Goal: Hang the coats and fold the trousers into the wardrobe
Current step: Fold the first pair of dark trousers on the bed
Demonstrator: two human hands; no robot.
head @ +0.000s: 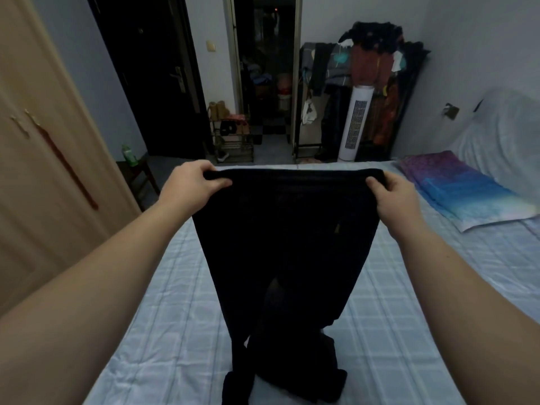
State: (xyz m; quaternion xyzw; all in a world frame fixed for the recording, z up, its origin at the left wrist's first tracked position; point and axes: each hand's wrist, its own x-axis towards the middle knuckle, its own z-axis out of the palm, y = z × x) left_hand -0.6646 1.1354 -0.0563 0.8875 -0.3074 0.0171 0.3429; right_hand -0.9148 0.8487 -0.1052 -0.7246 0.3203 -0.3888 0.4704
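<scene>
Trousers hang between left hand and right hand, waistband gripped.

The trousers I hold are matt black cloth, soft and limp. My bed wears a pale checked cotton-like sheet, lightly creased. The wardrobe looks like smooth light wood. The fan is white plastic; the pillow slightly shiny cloth.
</scene>
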